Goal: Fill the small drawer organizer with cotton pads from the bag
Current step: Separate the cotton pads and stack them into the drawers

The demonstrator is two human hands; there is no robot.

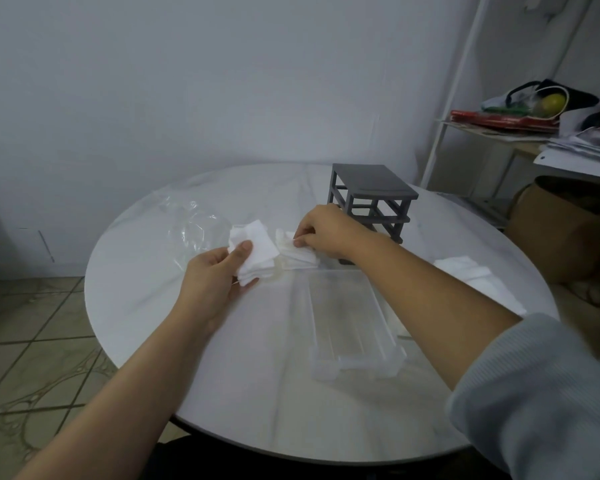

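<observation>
My left hand (215, 271) holds a stack of white square cotton pads (257, 252), thumb on top, just above the round white table (153, 306). My right hand (326, 233) pinches the top of a second pile of pads (297, 256) lying on the table right beside the first. A clear plastic drawer (352, 320) lies in front of that pile, with nothing visible inside. The grey organizer frame (371, 199) stands behind my right hand, its slots without drawers. A crumpled clear plastic bag (191, 220) lies at the left.
More white pads (475, 275) lie on the table's right side, partly behind my right forearm. A white shelf (499, 129) with clutter and a brown box (565, 230) stand beyond the table's right edge. Tiled floor shows at the left.
</observation>
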